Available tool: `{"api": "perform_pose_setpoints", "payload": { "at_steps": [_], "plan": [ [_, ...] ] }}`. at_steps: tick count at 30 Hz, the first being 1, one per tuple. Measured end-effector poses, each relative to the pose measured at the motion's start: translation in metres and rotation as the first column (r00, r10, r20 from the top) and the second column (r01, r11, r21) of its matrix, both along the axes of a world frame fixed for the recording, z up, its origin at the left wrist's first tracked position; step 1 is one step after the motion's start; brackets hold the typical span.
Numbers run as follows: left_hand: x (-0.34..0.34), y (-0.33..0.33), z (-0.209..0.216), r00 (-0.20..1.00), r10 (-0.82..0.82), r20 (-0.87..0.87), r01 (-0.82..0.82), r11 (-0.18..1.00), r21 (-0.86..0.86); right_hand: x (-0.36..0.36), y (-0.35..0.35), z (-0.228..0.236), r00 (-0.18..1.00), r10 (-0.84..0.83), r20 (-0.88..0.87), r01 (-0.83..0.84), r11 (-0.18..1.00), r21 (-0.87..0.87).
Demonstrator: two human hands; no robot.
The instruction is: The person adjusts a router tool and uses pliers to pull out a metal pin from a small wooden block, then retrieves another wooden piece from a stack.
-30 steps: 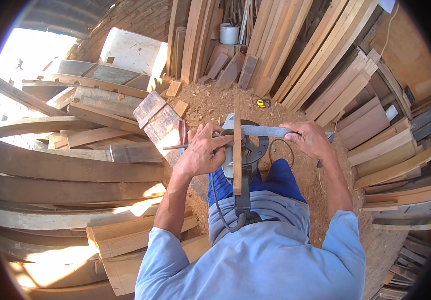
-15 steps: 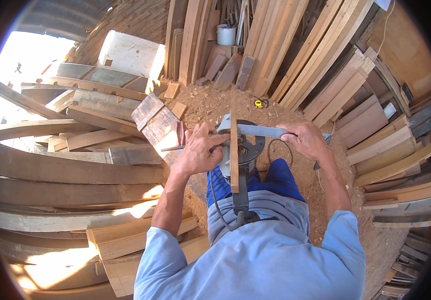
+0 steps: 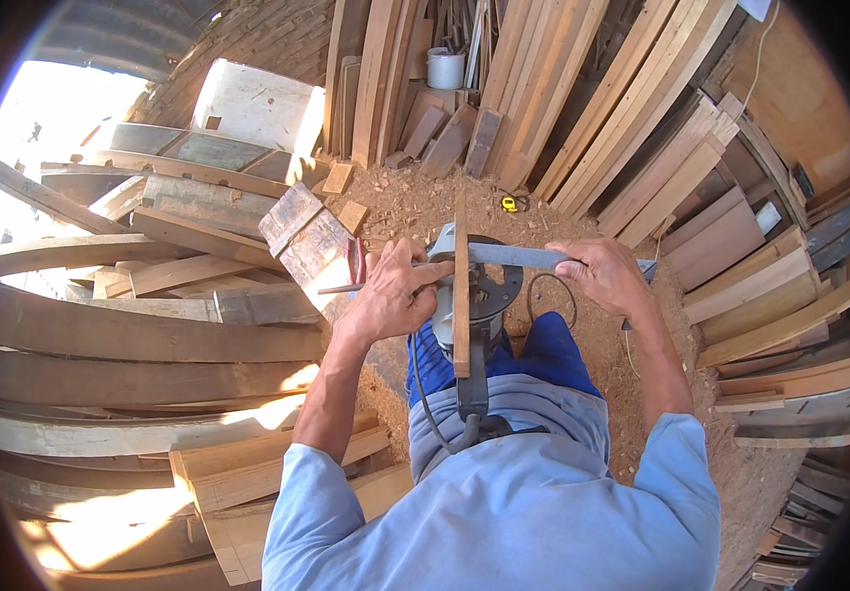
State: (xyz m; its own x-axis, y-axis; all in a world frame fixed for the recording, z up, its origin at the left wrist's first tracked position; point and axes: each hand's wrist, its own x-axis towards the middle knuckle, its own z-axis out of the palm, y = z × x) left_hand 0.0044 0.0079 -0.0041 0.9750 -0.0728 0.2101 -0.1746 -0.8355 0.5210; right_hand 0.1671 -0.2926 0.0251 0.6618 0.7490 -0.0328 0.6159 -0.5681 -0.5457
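Note:
A narrow wooden strip [image 3: 461,313] points away from me, lying over a power tool [image 3: 489,295] with a round dark plate, at my lap. My left hand [image 3: 397,294] is at the strip's left side, index fingertip against its edge. A thin pencil [image 3: 338,289] sticks out leftward from the curled fingers of that hand. My right hand [image 3: 604,279] grips a flat grey metal ruler [image 3: 523,257], thumb below and fingers over it. The ruler runs crosswise, its left end meeting the strip; its other end shows beyond my right hand.
Stacked curved planks [image 3: 139,379] fill the left side. Upright boards [image 3: 523,98] lean at the back, with more timber [image 3: 770,286] along the right. A yellow tape measure [image 3: 513,204] lies on the shavings-covered floor. A red-handled tool [image 3: 357,261] rests by a worn board [image 3: 302,231].
My right hand has shifted its hold on the ruler slightly, and the ruler has turned a little. The wooden strip and my left hand stay almost where they were.

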Motion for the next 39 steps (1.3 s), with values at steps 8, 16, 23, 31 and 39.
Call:
{"api": "perform_pose_setpoints", "payload": {
  "at_steps": [8,16,23,31,39],
  "plan": [
    [-0.001,0.000,0.001,0.999,0.002,-0.054,-0.004,1.000,-0.029,-0.001,0.001,0.003,0.999,-0.014,-0.044,0.013,1.000,-0.022],
    [-0.003,0.001,0.002,0.999,-0.025,0.035,0.025,1.000,0.017,0.003,-0.001,-0.005,1.000,0.008,-0.011,-0.008,1.000,-0.003],
    [-0.002,0.000,-0.003,0.996,-0.045,0.073,0.046,0.999,-0.013,-0.009,0.003,0.025,0.997,-0.068,-0.027,0.060,0.972,-0.226],
    [-0.004,-0.002,0.000,0.995,-0.045,0.084,0.048,0.998,-0.031,-0.018,-0.018,-0.019,0.931,-0.006,-0.364,0.085,0.975,0.203],
    [-0.007,-0.001,-0.001,0.996,-0.050,0.077,0.053,0.998,-0.031,-0.027,-0.010,-0.009,0.991,-0.125,0.041,0.113,0.968,0.224]
  ]
}}
